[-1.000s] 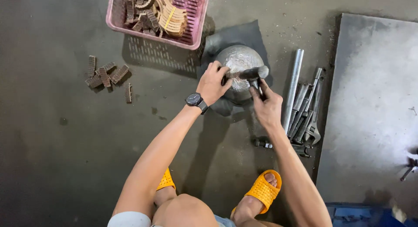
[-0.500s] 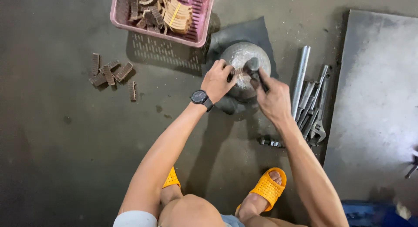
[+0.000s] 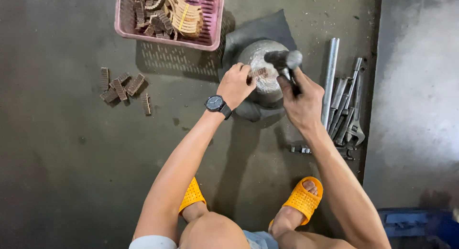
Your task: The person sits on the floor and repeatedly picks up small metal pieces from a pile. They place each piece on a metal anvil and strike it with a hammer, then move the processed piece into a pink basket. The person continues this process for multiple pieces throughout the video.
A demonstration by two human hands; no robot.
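Two hands meet over a rounded grey metal block (image 3: 260,62) on the floor. The left hand (image 3: 235,84) pinches a small ribbed brown strip (image 3: 258,73) on its top; likely stiff and light, best nipped at one end. The right hand (image 3: 302,103) is closed round a heavy steel hammer (image 3: 285,61).

The floor (image 3: 71,148) is dark, stained concrete, spotted with small marks and evenly lit from above, so shadows fall short and soft. Up and to the left of the grip stands a pink perforated plastic basket (image 3: 215,24), casting a dotted shadow on the floor below it. Farther left lies a small scatter of brown ridged pieces (image 3: 122,86). Just right of the grip lie metal pipes and wrenches (image 3: 342,105), and beyond them a large grey metal sheet (image 3: 416,96). A blue object (image 3: 416,225) shows at the lower right.
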